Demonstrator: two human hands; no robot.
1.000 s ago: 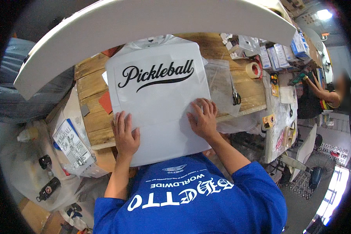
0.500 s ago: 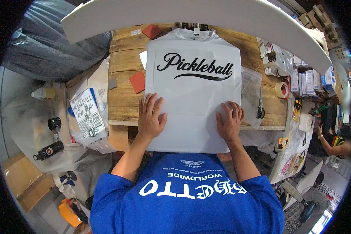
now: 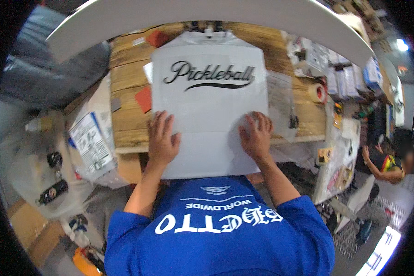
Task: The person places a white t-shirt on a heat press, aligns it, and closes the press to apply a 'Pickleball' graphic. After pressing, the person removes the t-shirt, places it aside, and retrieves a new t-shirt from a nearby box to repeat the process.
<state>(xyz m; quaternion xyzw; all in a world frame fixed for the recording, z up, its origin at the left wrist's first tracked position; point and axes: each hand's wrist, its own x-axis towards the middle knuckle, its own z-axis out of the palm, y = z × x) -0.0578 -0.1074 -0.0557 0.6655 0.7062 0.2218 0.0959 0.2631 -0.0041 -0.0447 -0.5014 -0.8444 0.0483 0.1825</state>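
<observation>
A white shirt [image 3: 207, 117] with black script lettering lies smoothed flat in front of me, its collar at the far end. A clear film appears to lie over the lettering. My left hand [image 3: 163, 140] rests on the shirt's left edge, fingers stretched out. Opposite it, my right hand [image 3: 256, 137] touches the right edge, also with fingers apart. Neither hand grips anything. The shirt's lower end reaches my blue top. What supports the shirt is hidden beneath it.
A wide white panel [image 3: 207, 13] hangs over the far end of the wooden table [image 3: 129, 101]. Red pads [image 3: 144, 99] lie left; a tape roll [image 3: 317, 93], scissors [image 3: 293, 121] and boxes [image 3: 345, 82] are right. Another person's arm [image 3: 384, 172] shows at far right.
The whole picture has shifted left and turned blurry as my head moved. Both hands stay at about the same places on the shirt, with fingers still apart.
</observation>
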